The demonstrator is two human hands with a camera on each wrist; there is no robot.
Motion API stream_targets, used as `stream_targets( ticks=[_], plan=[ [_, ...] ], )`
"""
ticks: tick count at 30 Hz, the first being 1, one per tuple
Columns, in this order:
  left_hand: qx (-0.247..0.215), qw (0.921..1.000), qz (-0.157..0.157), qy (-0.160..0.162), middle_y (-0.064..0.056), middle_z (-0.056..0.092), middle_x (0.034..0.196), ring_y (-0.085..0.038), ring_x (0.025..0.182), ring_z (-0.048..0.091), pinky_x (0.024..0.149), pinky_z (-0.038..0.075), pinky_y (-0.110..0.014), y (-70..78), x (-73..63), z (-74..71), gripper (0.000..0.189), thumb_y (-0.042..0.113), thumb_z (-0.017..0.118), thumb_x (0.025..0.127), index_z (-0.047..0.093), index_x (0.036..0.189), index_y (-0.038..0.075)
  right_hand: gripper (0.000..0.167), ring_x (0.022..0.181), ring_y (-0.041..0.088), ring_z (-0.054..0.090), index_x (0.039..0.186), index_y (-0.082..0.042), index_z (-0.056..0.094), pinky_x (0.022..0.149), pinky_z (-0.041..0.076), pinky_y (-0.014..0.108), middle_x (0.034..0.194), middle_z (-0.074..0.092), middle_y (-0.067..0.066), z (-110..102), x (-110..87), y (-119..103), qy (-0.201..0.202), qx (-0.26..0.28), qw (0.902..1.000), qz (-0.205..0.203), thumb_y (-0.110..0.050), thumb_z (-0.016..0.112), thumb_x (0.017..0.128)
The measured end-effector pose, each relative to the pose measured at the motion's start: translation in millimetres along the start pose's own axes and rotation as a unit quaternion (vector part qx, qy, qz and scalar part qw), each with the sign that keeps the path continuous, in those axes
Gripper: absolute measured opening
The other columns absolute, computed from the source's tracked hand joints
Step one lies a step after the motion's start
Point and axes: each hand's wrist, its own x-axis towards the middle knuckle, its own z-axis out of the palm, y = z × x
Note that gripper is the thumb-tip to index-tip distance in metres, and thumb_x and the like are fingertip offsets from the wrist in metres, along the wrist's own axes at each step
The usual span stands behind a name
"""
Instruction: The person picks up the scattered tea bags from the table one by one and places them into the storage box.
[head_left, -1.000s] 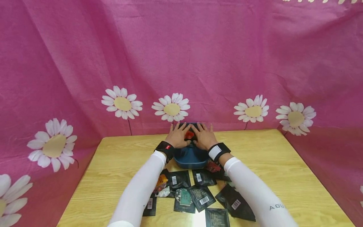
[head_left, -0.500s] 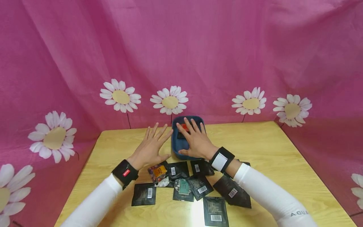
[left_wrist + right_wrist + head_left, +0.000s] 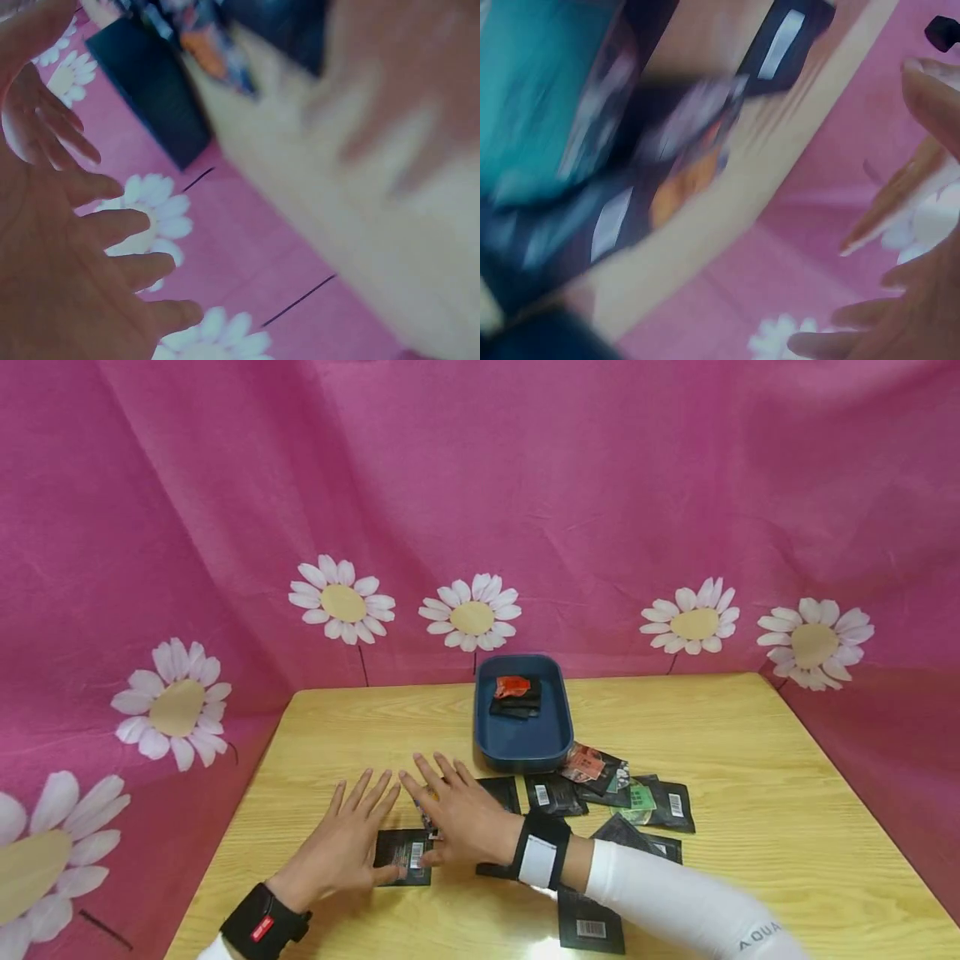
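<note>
Black-banded at the wrist, the left hand (image 3: 341, 843) and the right hand (image 3: 465, 818) are being held side by side over the table (image 3: 750, 902), backs upward, fingers spread. Nothing is being grasped by either. One black packet (image 3: 412, 852) is being partly covered by the left thumb; whether contact is being made cannot be told. An orange-marked packet (image 3: 206, 49) is being shown, blurred, in the left wrist view.

Trouble is being anticipated where packets are being overlapped: with a shared edge pinched, two could be picked up as one. If pressed from above, the thin packets could be skidded along the smooth surface. Crossed fingers are also being noted as a risk, the hands being kept so near each other.

Outward, at the right, a red-labelled packet (image 3: 588, 764) is being laid over its neighbour, just beside the bin (image 3: 525, 739); a green-labelled packet (image 3: 639, 802) is being bordered by a barcoded one (image 3: 675, 810). Flat rectangles with a dull, foil-like sheen are being presented. Rounded corners and smooth blue walls, apparently plastic, are being shown by the bin; toward its far end a red-topped stack (image 3: 513, 687) is being contained. Pale wood grain is being backed by a creased pink cloth (image 3: 525, 485) printed with daisies.
</note>
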Motion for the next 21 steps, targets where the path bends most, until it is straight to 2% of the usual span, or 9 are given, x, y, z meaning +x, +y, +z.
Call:
stream_targets(
  ticks=[6, 8, 12, 16, 18, 21],
  plan=[
    [-0.067, 0.9941, -0.017, -0.083, -0.016, 0.027, 0.162, -0.041, 0.15, 0.021, 0.116, 0.018, -0.065, 6.6, -23.6, 26.7, 0.109, 0.067, 0.072, 0.073, 0.03, 0.154, 0.006, 0.097, 0.148, 0.026, 0.031, 0.157, -0.021, 0.026, 0.117, 0.033, 0.043, 0.161, 0.029, 0.007, 17.0, -3.7, -29.2, -0.098, -0.017, 0.9951, 0.001, -0.068, 0.064, 0.081],
    [-0.086, 0.9901, -0.025, -0.109, -0.017, 0.028, 0.161, -0.041, 0.149, 0.024, 0.115, 0.02, -0.065, 8.1, -27.3, 30.8, 0.107, 0.067, 0.071, 0.075, 0.033, 0.153, 0.005, 0.092, 0.145, 0.021, 0.037, 0.156, -0.021, 0.029, 0.115, 0.035, 0.04, 0.158, 0.036, 0.005, 23.2, -5.7, -35.2, -0.105, -0.017, 0.9942, -0.015, -0.067, 0.062, 0.083],
    [-0.109, 0.9824, -0.042, -0.146, -0.019, 0.037, 0.156, -0.04, 0.143, 0.035, 0.112, 0.027, -0.065, 12.9, -31.4, 32.5, 0.095, 0.059, 0.073, 0.078, 0.042, 0.147, 0.001, 0.079, 0.132, 0.017, 0.05, 0.147, -0.017, 0.045, 0.11, 0.039, 0.038, 0.143, 0.054, 0.0, 32.9, -8.3, -43.3, -0.09, -0.038, 0.9945, -0.039, -0.064, 0.062, 0.085],
    [-0.094, 0.984, -0.053, -0.142, -0.018, 0.05, 0.147, -0.038, 0.135, 0.047, 0.106, 0.039, -0.058, 18.6, -31.2, 34.6, 0.08, 0.049, 0.075, 0.081, 0.052, 0.139, 0.0, 0.061, 0.116, 0.015, 0.056, 0.128, -0.018, 0.061, 0.1, 0.043, 0.037, 0.124, 0.064, -0.003, 38.4, -11.2, -45.5, -0.052, -0.07, 0.9954, -0.041, -0.06, 0.065, 0.084],
    [-0.082, 0.987, -0.055, -0.127, -0.017, 0.054, 0.142, -0.038, 0.131, 0.051, 0.102, 0.043, -0.056, 21.8, -30.2, 35.5, 0.071, 0.044, 0.074, 0.083, 0.056, 0.136, 0.0, 0.054, 0.109, 0.014, 0.057, 0.119, -0.02, 0.065, 0.095, 0.044, 0.036, 0.116, 0.066, -0.004, 40.3, -12.1, -45.2, -0.029, -0.084, 0.9952, -0.04, -0.059, 0.066, 0.083],
    [-0.055, 0.992, -0.052, -0.101, -0.016, 0.06, 0.136, -0.036, 0.125, 0.056, 0.098, 0.047, -0.054, 25.8, -27.8, 36.4, 0.06, 0.037, 0.073, 0.086, 0.06, 0.132, 0.0, 0.05, 0.106, 0.015, 0.057, 0.116, -0.02, 0.066, 0.092, 0.044, 0.035, 0.112, 0.067, -0.005, 41.5, -12.4, -44.0, -0.012, -0.095, 0.9946, -0.04, -0.058, 0.066, 0.083]
  ],
)
